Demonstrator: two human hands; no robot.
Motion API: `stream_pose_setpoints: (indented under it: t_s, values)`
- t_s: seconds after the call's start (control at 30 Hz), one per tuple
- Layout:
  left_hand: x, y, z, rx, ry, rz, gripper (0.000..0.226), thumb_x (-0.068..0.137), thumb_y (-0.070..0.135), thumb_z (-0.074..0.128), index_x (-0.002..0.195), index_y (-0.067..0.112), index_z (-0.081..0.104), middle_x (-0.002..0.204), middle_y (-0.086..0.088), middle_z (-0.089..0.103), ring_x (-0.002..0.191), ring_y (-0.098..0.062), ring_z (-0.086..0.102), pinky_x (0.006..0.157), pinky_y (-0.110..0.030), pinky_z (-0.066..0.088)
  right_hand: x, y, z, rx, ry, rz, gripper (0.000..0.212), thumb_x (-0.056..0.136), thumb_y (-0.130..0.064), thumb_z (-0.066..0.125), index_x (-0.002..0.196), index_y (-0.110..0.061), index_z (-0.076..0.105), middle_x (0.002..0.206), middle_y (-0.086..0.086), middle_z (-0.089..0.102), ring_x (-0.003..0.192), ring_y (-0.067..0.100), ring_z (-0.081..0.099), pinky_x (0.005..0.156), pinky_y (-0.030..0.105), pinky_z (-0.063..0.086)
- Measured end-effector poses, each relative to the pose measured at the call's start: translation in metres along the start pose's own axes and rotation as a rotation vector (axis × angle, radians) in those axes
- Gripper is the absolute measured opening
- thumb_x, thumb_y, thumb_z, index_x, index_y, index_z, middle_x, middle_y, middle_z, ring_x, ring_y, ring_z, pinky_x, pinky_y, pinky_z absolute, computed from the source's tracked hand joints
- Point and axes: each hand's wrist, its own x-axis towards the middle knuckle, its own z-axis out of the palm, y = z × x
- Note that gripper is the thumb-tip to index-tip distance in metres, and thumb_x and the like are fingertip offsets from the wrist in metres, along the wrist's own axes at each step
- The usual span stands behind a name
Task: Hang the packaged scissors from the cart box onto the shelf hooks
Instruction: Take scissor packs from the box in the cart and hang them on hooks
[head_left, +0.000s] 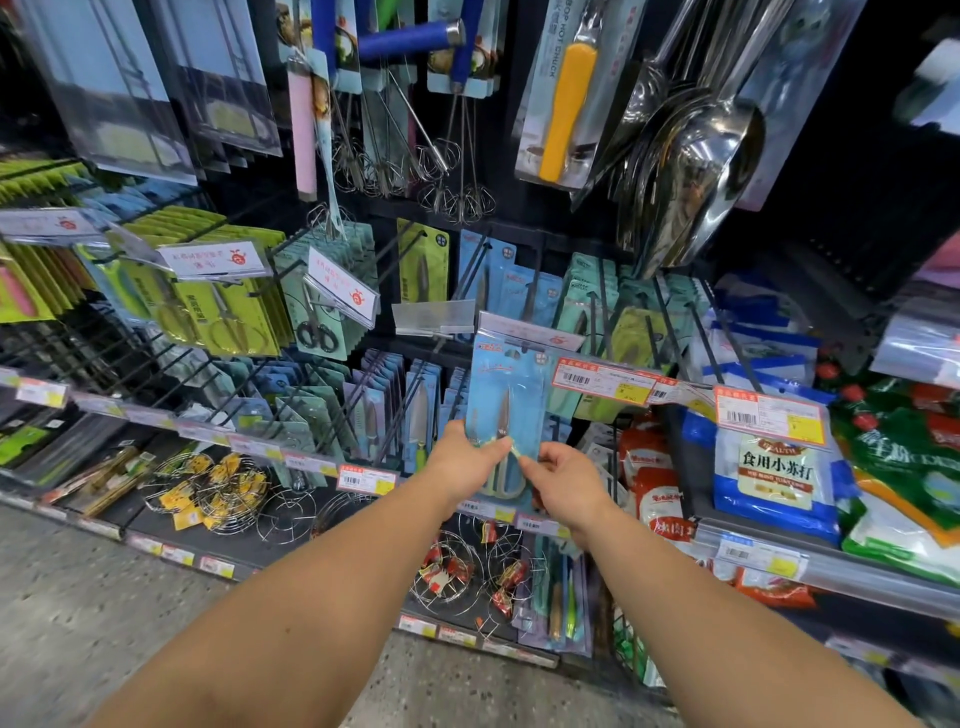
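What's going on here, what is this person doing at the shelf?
A person is stocking a store display of kitchen tools. Both hands hold one blue packaged pair of scissors upright by its lower part: the left hand grips its left edge and the right hand pinches its lower right. The top of the pack is raised toward the black shelf hooks, where similar blue packs hang, but it is not yet on a hook. No cart box is in view.

the scissors pack (506, 410) is light blue with red lettering; nearby hanging packs (228, 312) are lime green, price tags (602, 382) white, red-edged, with yellow patches, one utensil handle (566, 109) yellow.
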Motion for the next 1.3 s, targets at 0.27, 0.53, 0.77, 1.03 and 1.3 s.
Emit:
stream_pose_setpoints:
  t_s: [0.27,0.53,0.77,1.03,1.3]
  values:
    - [-0.003,-0.005,0.006,0.047,0.074,0.08,0.044,0.09,0.035,0.07,0.124,0.015,0.052,0.1,0.003,0.064,0.089,-0.016,0.064,0.079,-0.031,0.052,-0.009,0.004,-0.003,0.151,-0.008,0.001,0.009,0.096,-0.021,0.058,0.097,-0.023,0.067,0.094,0.002,0.074,0.079,0.014,0.068,0.063,0.023,0.052]
    - [-0.001,0.0,0.0,0.132,-0.005,0.016,0.065,0.09,0.04,0.068,0.141,0.012,0.038,0.126,-0.004,0.059,0.108,-0.024,0.062,0.089,-0.034,0.05,0.0,-0.003,0.0,-0.016,0.013,0.074,0.018,0.097,-0.025,0.056,0.111,-0.016,0.063,0.09,0.002,0.067,0.076,0.018,0.063,0.065,0.028,0.048]
    - [-0.003,-0.01,-0.008,0.5,-0.127,-0.026,0.092,0.09,0.048,0.065,0.158,0.02,0.01,0.161,-0.01,0.026,0.14,-0.032,0.04,0.108,-0.039,0.04,-0.005,0.006,-0.002,-0.28,0.025,0.21,0.064,0.098,-0.03,0.052,0.153,-0.018,0.021,0.156,0.006,0.032,0.132,0.028,0.046,0.099,0.033,0.045]
    - [-0.014,0.005,0.021,1.109,-0.185,0.348,0.076,0.094,0.055,0.051,0.155,0.025,0.02,0.162,-0.006,0.023,0.149,-0.028,0.019,0.121,-0.05,0.015,-0.046,0.023,-0.027,-0.431,0.153,0.247,0.062,0.095,-0.028,0.056,0.15,-0.021,0.029,0.146,0.006,0.048,0.114,0.029,0.061,0.095,0.034,0.051]
    - [-0.049,0.01,0.125,1.308,-0.414,0.542,0.074,0.093,0.059,0.048,0.154,0.023,0.026,0.16,-0.006,0.026,0.148,-0.03,0.021,0.12,-0.051,0.017,-0.122,0.078,-0.095,-0.665,0.292,0.414,0.06,0.092,-0.039,0.056,0.146,-0.028,0.034,0.139,0.008,0.049,0.124,0.03,0.05,0.101,0.04,0.046]
